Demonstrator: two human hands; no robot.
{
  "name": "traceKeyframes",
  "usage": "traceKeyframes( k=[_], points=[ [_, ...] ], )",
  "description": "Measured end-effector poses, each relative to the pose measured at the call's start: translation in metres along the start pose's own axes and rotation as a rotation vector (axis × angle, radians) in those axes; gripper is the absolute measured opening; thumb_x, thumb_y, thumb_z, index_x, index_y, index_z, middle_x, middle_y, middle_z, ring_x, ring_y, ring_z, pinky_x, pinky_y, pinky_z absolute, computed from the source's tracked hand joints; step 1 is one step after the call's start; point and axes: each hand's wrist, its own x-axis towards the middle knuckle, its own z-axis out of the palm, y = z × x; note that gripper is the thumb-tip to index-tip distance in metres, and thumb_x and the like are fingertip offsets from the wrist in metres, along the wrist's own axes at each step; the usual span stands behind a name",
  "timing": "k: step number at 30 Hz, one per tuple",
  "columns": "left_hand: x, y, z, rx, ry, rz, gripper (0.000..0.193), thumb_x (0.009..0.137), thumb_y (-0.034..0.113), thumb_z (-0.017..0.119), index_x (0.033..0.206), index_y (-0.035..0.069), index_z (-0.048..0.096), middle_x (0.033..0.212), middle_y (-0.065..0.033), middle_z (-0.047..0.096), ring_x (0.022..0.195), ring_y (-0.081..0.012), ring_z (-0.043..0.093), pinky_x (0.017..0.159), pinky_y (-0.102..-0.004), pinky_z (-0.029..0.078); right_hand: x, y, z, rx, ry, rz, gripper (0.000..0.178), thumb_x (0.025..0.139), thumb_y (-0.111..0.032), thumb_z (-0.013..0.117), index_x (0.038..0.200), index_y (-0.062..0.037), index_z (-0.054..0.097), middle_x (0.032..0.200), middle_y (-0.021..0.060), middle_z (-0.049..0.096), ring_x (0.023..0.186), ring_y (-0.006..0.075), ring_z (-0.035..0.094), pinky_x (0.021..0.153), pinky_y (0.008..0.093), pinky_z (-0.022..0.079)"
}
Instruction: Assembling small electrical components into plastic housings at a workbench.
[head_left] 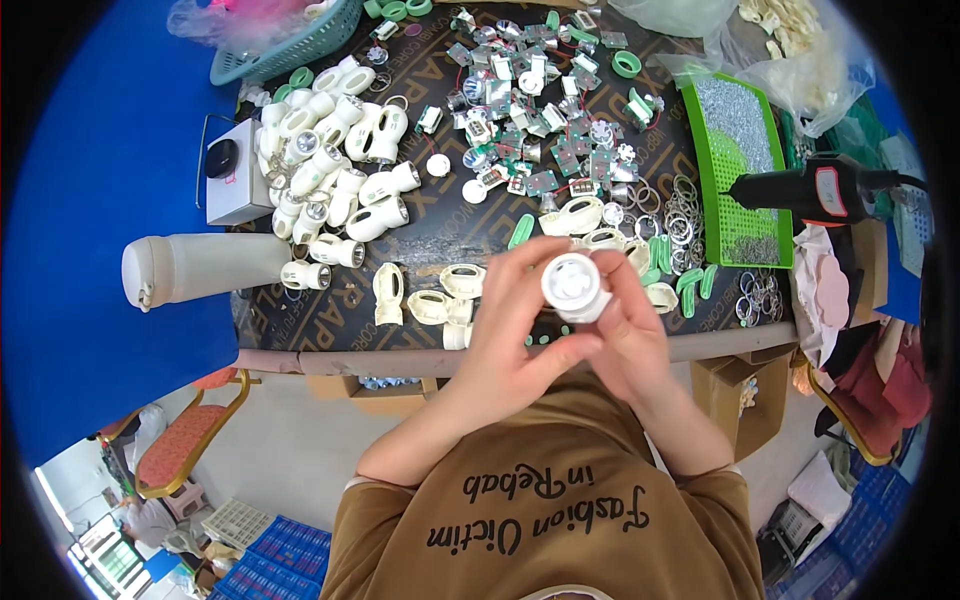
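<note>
Between my hands, above the table's near edge, is a small white flashlight point(573, 285) with its round end facing up. My left hand point(508, 325) wraps its fingers round one side of it. Closed on the other side is my right hand point(635, 335), its fingertips pressed to the body. The fingers hide most of the flashlight's lower part. Cream half shells point(388, 293) lie left of my left hand. Small green strips point(688, 290) and metal key rings point(682, 215) lie beyond and right of my right hand.
Assembled flashlights point(340, 150) are heaped at left beside a white bottle point(215, 270) and a white box point(232, 190). A pile of circuit boards point(540, 110) covers the far middle. At right stand a green basket point(708, 170) of small metal parts and a black electric screwdriver point(810, 188).
</note>
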Motion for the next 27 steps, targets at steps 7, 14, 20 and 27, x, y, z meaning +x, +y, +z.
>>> traceKeyframes(
  k=[7,14,20,27],
  points=[
    [-0.002,0.010,-0.011,0.089,0.065,-0.036,0.037,0.080,0.015,0.061,0.112,0.000,0.048,0.094,-0.0172,0.057,0.081,-0.0349,0.056,0.069,-0.0374,0.046,0.006,-0.016,-0.007,-0.880,0.047,-0.425,0.029,0.081,-0.009,0.054,0.108,-0.0012,0.051,0.110,0.0130,0.047,0.092,0.0212,0.048,0.077,0.0296,0.041],
    [-0.005,0.009,-0.014,0.341,-0.063,0.037,0.038,0.079,0.016,0.061,0.110,-0.002,0.047,0.087,-0.0160,0.056,0.075,-0.0329,0.056,0.064,-0.0386,0.046,0.018,-0.027,-0.002,-0.976,-0.190,-0.288,0.029,0.085,-0.015,0.052,0.109,-0.0006,0.050,0.103,0.0118,0.047,0.084,0.0220,0.048,0.070,0.0295,0.041],
    [-0.007,0.002,-0.008,0.382,-0.030,0.102,0.036,0.076,0.016,0.062,0.104,-0.003,0.049,0.082,-0.0145,0.056,0.069,-0.0305,0.057,0.059,-0.0368,0.046,0.014,-0.006,-0.006,-0.943,-0.107,-0.414,0.023,0.091,-0.018,0.044,0.107,-0.0011,0.047,0.100,0.0148,0.047,0.082,0.0235,0.048,0.071,0.0299,0.041],
    [0.030,-0.032,-0.098,0.861,0.335,-0.038,0.033,0.081,0.011,0.058,0.112,0.002,0.051,0.102,-0.0160,0.056,0.096,-0.0337,0.054,0.082,-0.0411,0.044,0.014,-0.036,-0.009,-1.068,-0.025,-0.249,0.044,0.081,-0.007,0.054,0.123,-0.0033,0.042,0.116,0.0124,0.042,0.082,0.0181,0.049,0.071,0.0278,0.042]
  ],
)
